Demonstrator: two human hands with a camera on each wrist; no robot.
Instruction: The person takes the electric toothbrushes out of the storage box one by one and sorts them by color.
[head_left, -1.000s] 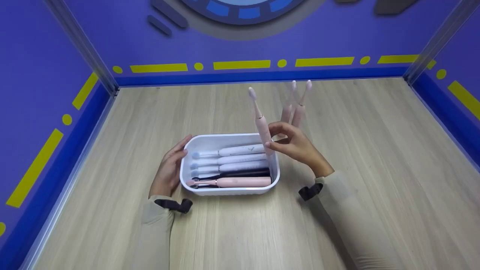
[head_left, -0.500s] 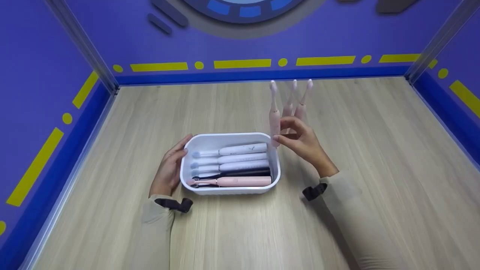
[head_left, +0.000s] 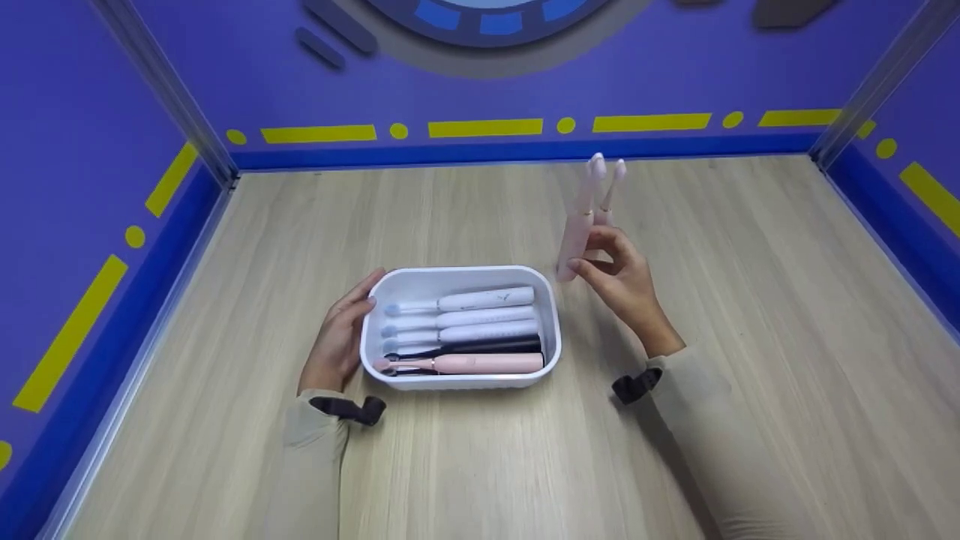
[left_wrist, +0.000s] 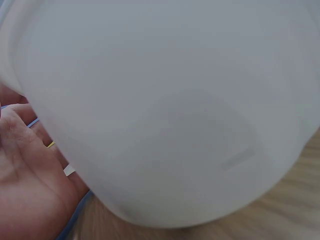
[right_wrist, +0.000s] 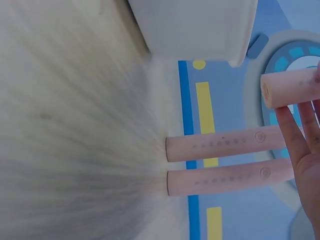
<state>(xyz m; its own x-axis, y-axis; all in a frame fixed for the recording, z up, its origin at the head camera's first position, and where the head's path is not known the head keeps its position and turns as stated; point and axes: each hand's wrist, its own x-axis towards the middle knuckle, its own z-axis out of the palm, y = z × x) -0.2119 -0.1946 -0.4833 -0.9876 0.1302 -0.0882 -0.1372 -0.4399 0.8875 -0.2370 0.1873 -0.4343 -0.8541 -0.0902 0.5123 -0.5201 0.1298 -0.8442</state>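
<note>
In the head view my right hand [head_left: 619, 277] pinches a pink electric toothbrush [head_left: 574, 244] by its lower handle, off the table, brush head up. Two more pink electric toothbrushes [right_wrist: 225, 143] stand upright on their bases just behind it; the held one partly covers them in the head view. My left hand [head_left: 336, 337] lies against the left side of a white tub [head_left: 457, 382], its fingers mostly straight along the outside and the thumb at the rim. Inside the tub lie white electric toothbrushes [head_left: 487, 319], a black one [head_left: 491, 346] and a pink one [head_left: 487, 364].
A pale wooden tabletop [head_left: 450, 457] lies under everything. Purple-blue panels [head_left: 480, 97] with yellow dashes enclose the left, back and right sides. Black camera mounts [head_left: 637, 386] are on both wrists.
My right hand has carried the pink toothbrush from over the tub's right end, right and back, to the standing pink pair. My left hand and the tub stay in place.
</note>
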